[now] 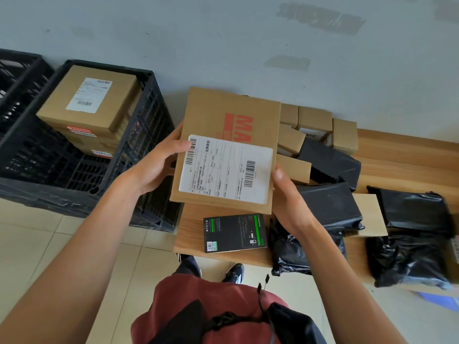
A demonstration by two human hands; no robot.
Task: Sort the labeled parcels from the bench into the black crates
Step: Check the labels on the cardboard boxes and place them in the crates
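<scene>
I hold a flat brown cardboard parcel (231, 120) with red print and a white shipping label above the left end of the wooden bench (191, 232). My left hand (159, 165) grips its left edge, thumb on the label. My right hand (290, 194) grips its right edge from below. To the left, a black crate (139, 145) holds stacked brown labeled boxes (89, 100). A second black crate (17, 78) stands at the far left.
On the bench lie a small black box with green print (234, 233), several black plastic mailers (330, 207) and small cardboard boxes (315, 120) by the wall. Tiled floor lies below; my shoes (233, 273) stand at the bench's front edge.
</scene>
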